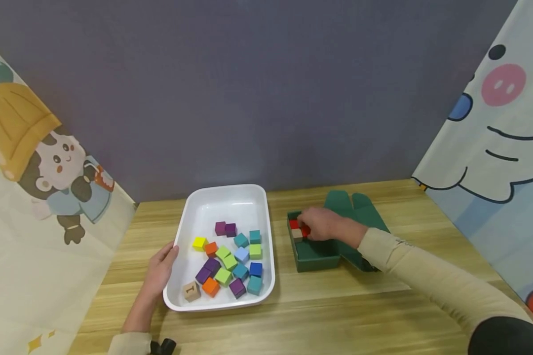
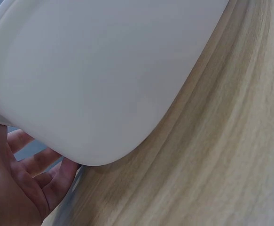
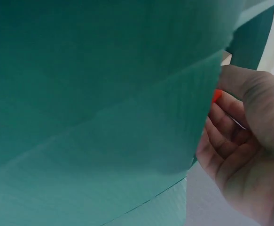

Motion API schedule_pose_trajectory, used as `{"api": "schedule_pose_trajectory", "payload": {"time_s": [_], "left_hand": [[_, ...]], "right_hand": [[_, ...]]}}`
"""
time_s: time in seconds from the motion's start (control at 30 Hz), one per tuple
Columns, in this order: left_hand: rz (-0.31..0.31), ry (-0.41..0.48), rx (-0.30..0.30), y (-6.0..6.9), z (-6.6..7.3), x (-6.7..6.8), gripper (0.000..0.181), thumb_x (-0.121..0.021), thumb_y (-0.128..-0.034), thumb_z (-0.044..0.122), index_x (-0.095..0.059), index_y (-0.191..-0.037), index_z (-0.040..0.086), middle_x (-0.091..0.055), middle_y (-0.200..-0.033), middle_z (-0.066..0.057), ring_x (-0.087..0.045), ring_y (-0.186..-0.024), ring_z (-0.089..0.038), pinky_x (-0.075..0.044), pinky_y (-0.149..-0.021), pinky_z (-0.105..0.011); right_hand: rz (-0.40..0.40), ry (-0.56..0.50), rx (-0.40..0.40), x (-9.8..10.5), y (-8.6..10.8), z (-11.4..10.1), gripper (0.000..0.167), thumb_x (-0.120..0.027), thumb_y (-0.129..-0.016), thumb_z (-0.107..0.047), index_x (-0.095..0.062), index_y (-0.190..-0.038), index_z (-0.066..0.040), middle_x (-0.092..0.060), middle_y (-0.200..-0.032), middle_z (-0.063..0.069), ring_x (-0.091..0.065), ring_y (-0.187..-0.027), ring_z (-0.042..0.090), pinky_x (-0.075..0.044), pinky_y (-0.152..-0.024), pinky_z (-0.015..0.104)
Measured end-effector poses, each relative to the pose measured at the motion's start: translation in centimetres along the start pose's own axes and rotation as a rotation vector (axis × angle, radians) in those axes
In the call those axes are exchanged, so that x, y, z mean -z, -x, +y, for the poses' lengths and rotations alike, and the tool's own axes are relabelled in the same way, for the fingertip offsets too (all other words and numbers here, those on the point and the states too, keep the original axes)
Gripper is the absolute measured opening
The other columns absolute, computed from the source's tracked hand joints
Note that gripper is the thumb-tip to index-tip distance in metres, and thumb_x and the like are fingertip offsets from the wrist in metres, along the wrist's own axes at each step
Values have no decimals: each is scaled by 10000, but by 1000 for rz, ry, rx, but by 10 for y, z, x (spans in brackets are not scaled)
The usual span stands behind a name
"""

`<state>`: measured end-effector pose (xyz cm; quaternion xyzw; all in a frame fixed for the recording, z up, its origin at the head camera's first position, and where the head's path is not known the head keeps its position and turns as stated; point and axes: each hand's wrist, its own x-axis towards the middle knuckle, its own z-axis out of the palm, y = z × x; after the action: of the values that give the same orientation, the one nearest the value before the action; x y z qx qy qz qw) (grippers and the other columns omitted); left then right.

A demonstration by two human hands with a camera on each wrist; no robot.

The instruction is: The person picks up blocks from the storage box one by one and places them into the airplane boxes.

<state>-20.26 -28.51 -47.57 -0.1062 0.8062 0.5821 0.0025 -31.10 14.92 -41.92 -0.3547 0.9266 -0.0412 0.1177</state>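
A white tray [image 1: 209, 207] holds several coloured cubes, among them a yellow cube [image 1: 200, 243] and a wooden cube [image 1: 191, 291] with a dark mark. My left hand [image 1: 162, 268] grips the tray's left rim; in the left wrist view its fingers [image 2: 40, 161] bend against the outer wall. To the right stands an open green box [image 1: 318, 264]. Inside it, my right hand [image 1: 322, 224] pinches a red cube [image 1: 306, 230], partly hidden by the fingers. Beside that cube lie another red cube [image 1: 294, 224] and a plain wooden cube [image 1: 297, 235].
The green box's lid [image 1: 368, 214] is folded back to the right, under my right forearm. A wooden table [image 1: 288, 315] bears everything. A grey panel [image 1: 266, 98] rises behind it, with cartoon-printed sheets [image 1: 77, 172] at the sides.
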Motion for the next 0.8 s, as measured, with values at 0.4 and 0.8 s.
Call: {"api": "schedule_pose_trajectory", "payload": {"time_s": [0.4,0.8], "left_hand": [[7,-8,-10,-1,-4,0,608,-419,-1032,435,-361,-1483,31,-468,-1381,-275,-594,-1083,-307,-556,-826,-327],[10,-10,-13,-1,-3,1,585,-401,-1044,404,-352,-1485,24,-460,-1389,-274,-583,-1091,-277,-543,-808,-256]], "right_hand": [[25,55,0,-8,1,2,204,-788,-818,-152,-666,-978,-116,-578,-893,5,-544,-743,157,-505,-630,341],[56,59,0,-7,3,1,163,-794,-814,-151,-676,-922,-118,-575,-848,-6,-537,-710,151,-495,-596,337]]}}
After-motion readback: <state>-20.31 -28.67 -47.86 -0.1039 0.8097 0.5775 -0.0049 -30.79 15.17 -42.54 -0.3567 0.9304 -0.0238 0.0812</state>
